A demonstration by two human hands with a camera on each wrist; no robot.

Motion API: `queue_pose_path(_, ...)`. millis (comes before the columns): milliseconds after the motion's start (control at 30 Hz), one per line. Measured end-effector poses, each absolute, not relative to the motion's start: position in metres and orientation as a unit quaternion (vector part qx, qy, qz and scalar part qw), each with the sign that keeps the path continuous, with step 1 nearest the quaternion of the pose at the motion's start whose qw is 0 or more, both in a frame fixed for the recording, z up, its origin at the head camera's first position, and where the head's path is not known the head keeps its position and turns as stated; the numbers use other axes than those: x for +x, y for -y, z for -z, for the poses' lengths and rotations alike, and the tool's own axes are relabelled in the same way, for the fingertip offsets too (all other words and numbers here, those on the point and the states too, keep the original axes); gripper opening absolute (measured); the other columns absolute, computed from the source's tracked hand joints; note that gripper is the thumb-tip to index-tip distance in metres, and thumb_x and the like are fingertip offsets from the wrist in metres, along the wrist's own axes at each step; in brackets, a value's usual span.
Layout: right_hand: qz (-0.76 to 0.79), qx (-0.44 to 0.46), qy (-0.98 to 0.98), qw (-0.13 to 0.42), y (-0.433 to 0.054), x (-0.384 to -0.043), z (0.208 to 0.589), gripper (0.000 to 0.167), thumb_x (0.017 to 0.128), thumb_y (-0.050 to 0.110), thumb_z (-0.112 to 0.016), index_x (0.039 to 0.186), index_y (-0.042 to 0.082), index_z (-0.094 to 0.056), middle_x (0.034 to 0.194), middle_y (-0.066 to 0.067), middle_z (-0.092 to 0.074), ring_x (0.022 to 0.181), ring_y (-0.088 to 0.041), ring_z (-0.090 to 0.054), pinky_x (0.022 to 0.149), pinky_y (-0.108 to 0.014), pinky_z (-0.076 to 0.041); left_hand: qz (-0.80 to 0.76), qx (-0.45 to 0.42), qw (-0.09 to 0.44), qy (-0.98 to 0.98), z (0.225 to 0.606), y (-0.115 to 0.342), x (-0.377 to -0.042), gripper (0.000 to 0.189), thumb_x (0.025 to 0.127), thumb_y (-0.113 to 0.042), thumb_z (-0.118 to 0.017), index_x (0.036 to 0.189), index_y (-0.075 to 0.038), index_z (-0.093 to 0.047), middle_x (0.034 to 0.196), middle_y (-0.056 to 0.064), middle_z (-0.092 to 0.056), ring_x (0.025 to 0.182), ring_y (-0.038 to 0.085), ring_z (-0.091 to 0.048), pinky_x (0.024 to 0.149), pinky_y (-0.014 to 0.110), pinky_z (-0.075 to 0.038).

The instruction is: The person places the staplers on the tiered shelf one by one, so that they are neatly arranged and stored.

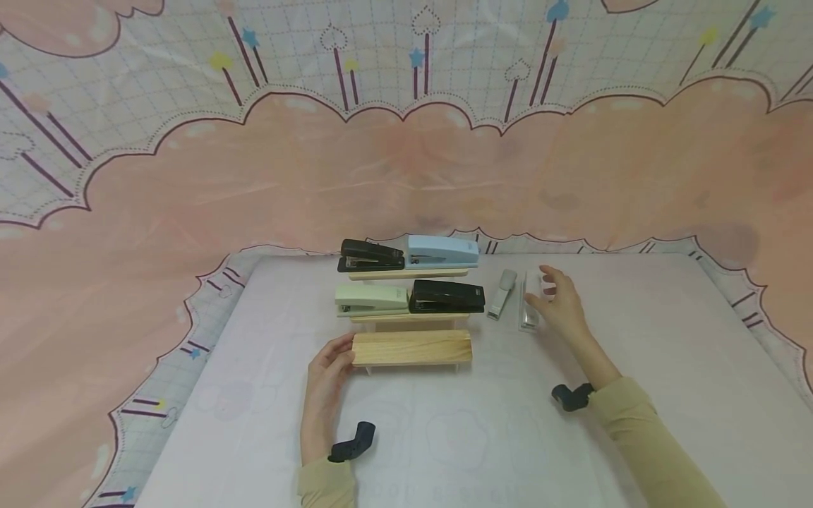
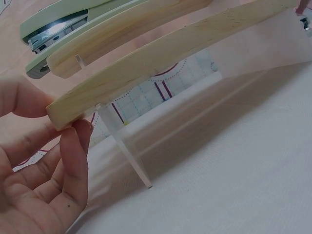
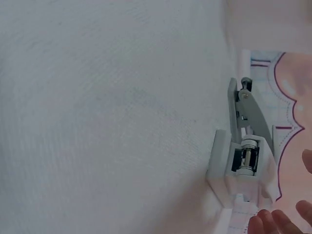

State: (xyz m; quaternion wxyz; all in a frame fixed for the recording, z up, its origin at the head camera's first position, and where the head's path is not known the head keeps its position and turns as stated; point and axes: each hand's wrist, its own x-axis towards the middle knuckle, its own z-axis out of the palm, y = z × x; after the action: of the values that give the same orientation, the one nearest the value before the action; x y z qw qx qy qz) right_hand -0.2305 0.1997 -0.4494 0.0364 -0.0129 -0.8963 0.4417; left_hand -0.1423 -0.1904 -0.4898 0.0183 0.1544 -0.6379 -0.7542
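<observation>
A tiered wooden rack has its bare front board (image 1: 411, 347) nearest the person. The left hand (image 1: 327, 384) pinches that board's left end between thumb and fingers, clear in the left wrist view (image 2: 44, 161). On the middle board sit a pale green stapler (image 1: 371, 298) and a black stapler (image 1: 447, 296). The back board bears another black stapler (image 1: 371, 254) and a light blue stapler (image 1: 442, 251). The right hand (image 1: 562, 307) is spread beside a slim white and clear object (image 1: 529, 310), kind unclear; in the right wrist view its fingertips (image 3: 273, 223) look apart from a white piece with a metal roller (image 3: 248, 163).
Left of the white and clear object lies a grey lever-topped tool resembling a nail clipper (image 1: 503, 293). The table has a white cover (image 1: 254, 423), and a patterned pink cloth (image 1: 406, 169) hangs behind it. Thin legs (image 2: 129, 146) hold up the front board.
</observation>
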Motion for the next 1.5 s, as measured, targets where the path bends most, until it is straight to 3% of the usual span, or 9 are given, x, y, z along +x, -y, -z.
queue_pose_path(200, -0.463, -0.047, 0.885, 0.003, -0.2, -0.234, 0.455, 0.072, 0.091, 0.013, -0.061, 0.15, 0.002, -0.021, 0.14, -0.031, -0.039, 0.123, -0.046, -0.046, 0.1, -0.055, -0.042, 0.751, 0.147, 0.02, 0.643, 0.489, 0.19, -0.143, 0.04, 0.09, 0.0, -0.054, 0.13, 0.005, -0.052, 0.1, -0.008, -0.062, 0.095, 0.006, -0.06, 0.081, 0.019, -0.049)
queue_pose_path(433, -0.462, -0.057, 0.885, -0.012, -0.199, -0.239, 0.462, 0.076, 0.091, 0.014, -0.06, 0.151, 0.002, -0.016, 0.141, -0.03, -0.038, 0.116, -0.041, -0.049, 0.092, -0.045, -0.045, 0.751, 0.148, 0.023, 0.643, 0.492, 0.189, -0.143, 0.039, 0.09, -0.001, -0.055, 0.129, 0.004, -0.053, 0.1, -0.008, -0.063, 0.094, 0.006, -0.06, 0.08, 0.019, -0.049)
queue_pose_path(633, -0.46, -0.065, 0.885, -0.02, -0.195, -0.243, 0.464, 0.08, 0.091, 0.015, -0.062, 0.152, 0.003, -0.012, 0.141, -0.031, -0.036, 0.118, -0.041, -0.045, 0.096, -0.049, -0.043, 0.753, 0.151, 0.025, 0.64, 0.493, 0.187, -0.144, 0.038, 0.09, -0.001, -0.054, 0.129, 0.003, -0.053, 0.099, -0.009, -0.063, 0.094, 0.006, -0.06, 0.08, 0.019, -0.049)
queue_pose_path(1500, -0.436, -0.061, 0.898, 0.005, -0.194, -0.256, 0.467, 0.078, 0.089, 0.013, -0.061, 0.151, 0.0, -0.016, 0.133, -0.032, -0.041, 0.114, -0.041, -0.047, 0.091, -0.049, -0.044, 0.762, 0.152, 0.032, 0.629, 0.491, 0.182, -0.147, 0.041, 0.091, -0.001, -0.056, 0.131, 0.005, -0.051, 0.099, -0.008, -0.063, 0.093, 0.005, -0.059, 0.08, 0.019, -0.048)
